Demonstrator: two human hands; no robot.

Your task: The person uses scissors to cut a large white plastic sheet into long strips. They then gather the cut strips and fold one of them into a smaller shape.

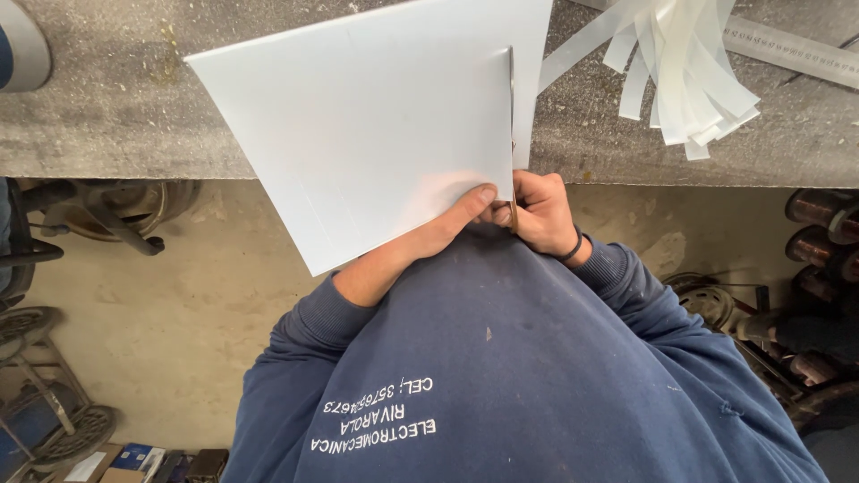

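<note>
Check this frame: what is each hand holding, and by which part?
The left hand pinches the white sheet at its near edge, thumb on top. The right hand grips the scissors by their handles, which are mostly hidden; the blades stand in the sheet.

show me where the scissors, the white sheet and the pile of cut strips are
scissors (pixel 511 98), head view, on the blade in the cut.
white sheet (pixel 367 125), head view, on its middle.
strips (pixel 689 72), head view, on the pile's middle.
</note>
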